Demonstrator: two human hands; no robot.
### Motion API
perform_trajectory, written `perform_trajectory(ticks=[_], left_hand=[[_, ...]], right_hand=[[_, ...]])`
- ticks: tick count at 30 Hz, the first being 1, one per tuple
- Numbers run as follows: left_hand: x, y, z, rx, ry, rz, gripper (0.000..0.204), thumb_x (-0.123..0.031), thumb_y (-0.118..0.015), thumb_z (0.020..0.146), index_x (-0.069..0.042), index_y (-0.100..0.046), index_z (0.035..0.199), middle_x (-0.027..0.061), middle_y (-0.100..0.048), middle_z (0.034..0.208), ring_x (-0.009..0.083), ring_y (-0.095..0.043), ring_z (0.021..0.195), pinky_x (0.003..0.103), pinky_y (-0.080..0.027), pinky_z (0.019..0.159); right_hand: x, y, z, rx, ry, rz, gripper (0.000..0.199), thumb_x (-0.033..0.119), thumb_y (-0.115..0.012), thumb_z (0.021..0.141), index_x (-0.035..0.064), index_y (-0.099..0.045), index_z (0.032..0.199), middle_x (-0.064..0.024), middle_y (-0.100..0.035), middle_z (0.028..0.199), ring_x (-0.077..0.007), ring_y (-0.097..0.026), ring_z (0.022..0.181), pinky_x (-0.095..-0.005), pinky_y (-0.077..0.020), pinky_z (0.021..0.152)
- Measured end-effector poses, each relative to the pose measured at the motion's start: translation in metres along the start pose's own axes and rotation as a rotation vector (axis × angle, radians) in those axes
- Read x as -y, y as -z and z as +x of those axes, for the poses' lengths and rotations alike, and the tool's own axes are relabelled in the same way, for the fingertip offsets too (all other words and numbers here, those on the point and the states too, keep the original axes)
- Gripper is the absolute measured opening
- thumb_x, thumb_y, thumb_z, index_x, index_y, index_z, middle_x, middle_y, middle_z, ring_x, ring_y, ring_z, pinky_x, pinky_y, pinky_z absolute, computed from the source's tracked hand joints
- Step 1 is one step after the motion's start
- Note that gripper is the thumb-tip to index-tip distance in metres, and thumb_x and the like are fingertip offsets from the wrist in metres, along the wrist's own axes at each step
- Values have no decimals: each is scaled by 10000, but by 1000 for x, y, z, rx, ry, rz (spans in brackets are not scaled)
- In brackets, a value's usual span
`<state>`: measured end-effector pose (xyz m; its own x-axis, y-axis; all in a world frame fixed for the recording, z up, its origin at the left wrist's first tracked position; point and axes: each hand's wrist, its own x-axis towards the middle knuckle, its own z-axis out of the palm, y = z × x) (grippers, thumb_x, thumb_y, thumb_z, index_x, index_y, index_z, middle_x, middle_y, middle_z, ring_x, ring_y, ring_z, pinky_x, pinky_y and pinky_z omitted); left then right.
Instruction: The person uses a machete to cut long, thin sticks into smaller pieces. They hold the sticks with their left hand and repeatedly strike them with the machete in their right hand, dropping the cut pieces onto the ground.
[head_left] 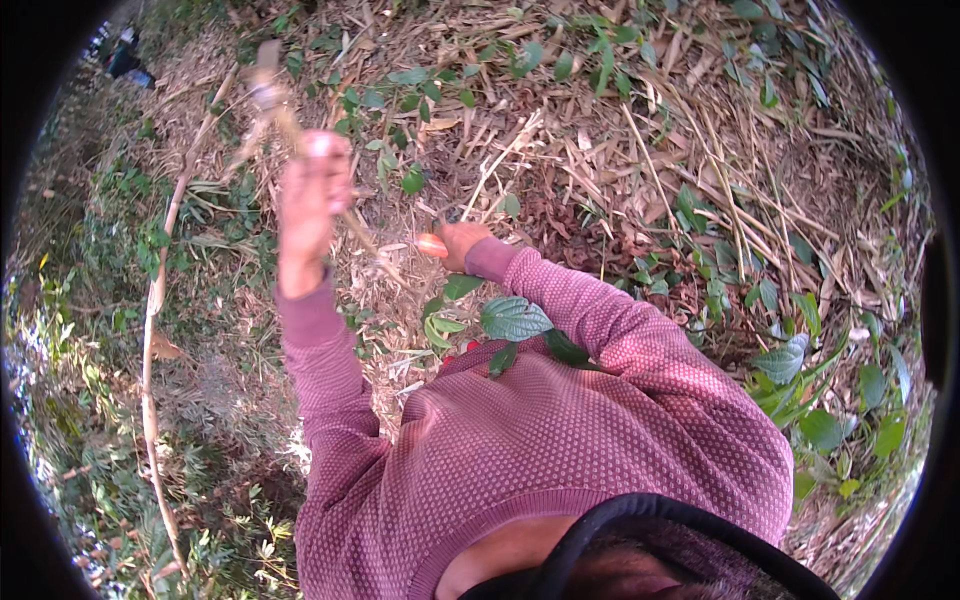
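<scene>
My left hand (313, 190) is raised at the upper left, smeared by motion. Its fingers are closed round a tan stick (368, 240), which slants from a blurred upper end down toward the ground between my arms. My right hand (464, 243) is low, close to the ground in front of my chest, with its fingers closed. A smooth orange rounded end (431, 245) sticks out on its left side, perhaps a tool handle; the rest of it is hidden. A broad green leaf (515, 318) stands between my right forearm and chest.
A long thin bent branch (153, 330) runs down the left side. Dry leaf and stalk litter (590, 130) covers the ground ahead, with several loose stalks (735, 200) at right. Green plants (825, 425) grow at the right, and more undergrowth (90, 430) fills the left.
</scene>
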<state>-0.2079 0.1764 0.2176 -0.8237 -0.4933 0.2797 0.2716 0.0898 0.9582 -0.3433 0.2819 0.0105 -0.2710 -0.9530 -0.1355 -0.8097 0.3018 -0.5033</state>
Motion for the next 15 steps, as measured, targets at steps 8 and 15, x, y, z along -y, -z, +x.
perform_trajectory(ticks=[8, 15], left_hand=[[66, 140, -90, -1345, -317, -197, 285, -282, -321, 961, -92, -445, 789, -53, -351, 538, 48, -296, 411, 193, -280, 332], [283, 190, -233, -1622, -235, -1116, 252, -208, -301, 935, -118, -355, 705, -27, -326, 527, 78, -302, 428, 243, -344, 369]], right_hand=[[-50, -16, -4, 196, 129, 255, 554, 322, -703, 642, 15, -558, 1079, -173, -624, 906, -288, -612, 824, -372, -474, 787], [-14, -32, 14, 318, 150, 1213, 478, 162, -721, 735, 20, -493, 1130, -39, -579, 892, -128, -573, 786, -269, -486, 697]])
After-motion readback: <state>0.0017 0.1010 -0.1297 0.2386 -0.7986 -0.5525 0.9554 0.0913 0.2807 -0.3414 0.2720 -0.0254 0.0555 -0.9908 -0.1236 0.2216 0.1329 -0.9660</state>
